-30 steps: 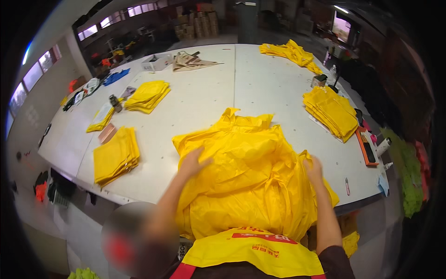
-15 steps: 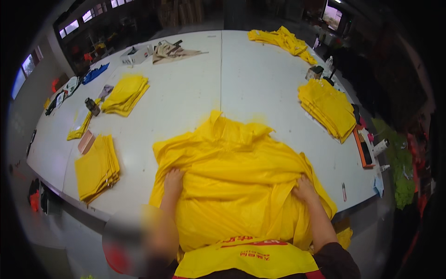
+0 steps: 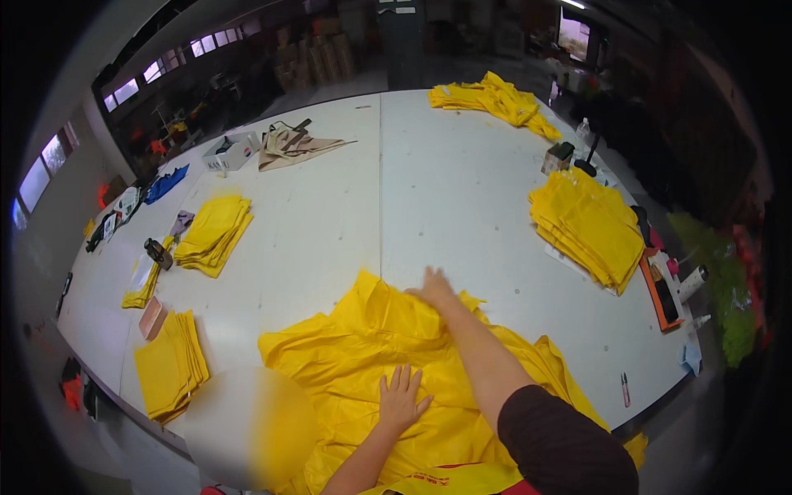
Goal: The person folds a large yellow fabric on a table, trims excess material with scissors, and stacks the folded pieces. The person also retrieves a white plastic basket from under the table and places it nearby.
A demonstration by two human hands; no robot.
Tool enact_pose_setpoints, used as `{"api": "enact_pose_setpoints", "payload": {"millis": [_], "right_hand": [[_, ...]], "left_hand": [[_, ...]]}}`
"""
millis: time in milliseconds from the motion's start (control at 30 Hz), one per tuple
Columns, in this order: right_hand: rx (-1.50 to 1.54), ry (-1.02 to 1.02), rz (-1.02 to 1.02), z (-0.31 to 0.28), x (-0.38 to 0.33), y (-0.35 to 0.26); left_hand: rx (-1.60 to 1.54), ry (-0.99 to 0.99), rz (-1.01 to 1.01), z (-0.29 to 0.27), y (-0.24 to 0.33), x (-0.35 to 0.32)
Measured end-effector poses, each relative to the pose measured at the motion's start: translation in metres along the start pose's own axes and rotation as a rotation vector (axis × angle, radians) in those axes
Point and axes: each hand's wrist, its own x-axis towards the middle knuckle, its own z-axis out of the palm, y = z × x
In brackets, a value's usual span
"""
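Note:
A large yellow garment (image 3: 355,363) lies crumpled on the near edge of a white table (image 3: 429,190). My left hand (image 3: 400,398) rests flat on its middle, fingers spread, holding nothing. My right hand (image 3: 433,289) reaches far forward over the garment's far edge, palm down on the fabric near its collar. Whether it pinches the cloth I cannot tell.
Stacks of folded yellow cloth lie at the right (image 3: 590,223), the left (image 3: 214,231) and the near left (image 3: 169,363). A loose yellow heap (image 3: 495,99) sits at the far end. A beige garment (image 3: 293,144), a white box (image 3: 231,153) and small tools are on the table.
Both hands were at the garment's sides. My right hand has stretched forward to its far edge, and my left hand has come to the middle, flat on the cloth.

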Motion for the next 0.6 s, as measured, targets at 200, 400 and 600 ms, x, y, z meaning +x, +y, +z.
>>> {"api": "enact_pose_setpoints", "payload": {"millis": [200,400,600], "right_hand": [[0.094,-1.001,-0.488,-0.028,-0.094,-0.064],[0.814,-0.139,-0.691,-0.185,-0.199,-0.099],[0.335,0.409,-1.166,-0.175,-0.251,-0.06]], "left_hand": [[-0.089,-0.129,-0.037,0.004,-0.019,0.014],[0.372,0.185,-0.042,-0.018,-0.015,0.041],[-0.285,-0.444,-0.133,0.003,-0.047,0.049]]}}
